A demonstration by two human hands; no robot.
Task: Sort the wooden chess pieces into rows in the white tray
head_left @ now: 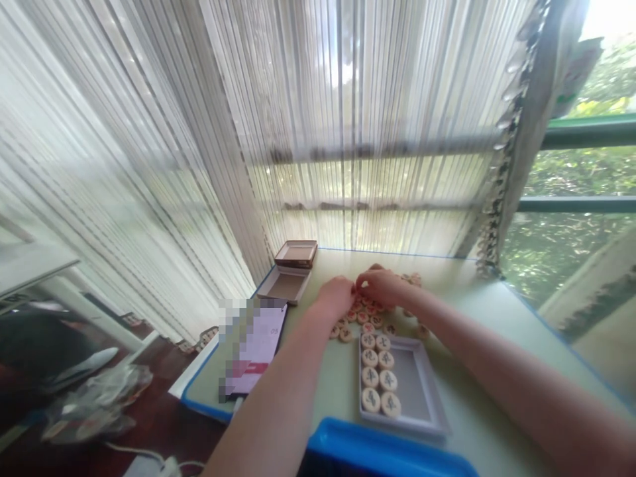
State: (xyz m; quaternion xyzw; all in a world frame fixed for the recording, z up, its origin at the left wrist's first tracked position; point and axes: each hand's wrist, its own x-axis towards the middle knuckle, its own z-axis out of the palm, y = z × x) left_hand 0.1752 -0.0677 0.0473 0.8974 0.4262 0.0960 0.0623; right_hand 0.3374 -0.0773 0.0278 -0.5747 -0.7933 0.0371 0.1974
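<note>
My left hand [338, 296] and my right hand [380, 286] meet over a loose pile of round wooden chess pieces [370, 317] on a pale green table [497, 318]. Both hands have their fingers curled and pinched together at the pile; what sits between the fingertips is too small to name. Nearer to me lies a grey tray [420, 387] with several pieces [380, 377] set in two neat columns along its left side.
Two brown box halves [293, 268] sit at the table's far left corner. A phone [258, 348] lies by the left edge. A blue object [377, 454] is at the near edge. Sheer curtains [298, 132] hang behind; clutter lies on the floor at left.
</note>
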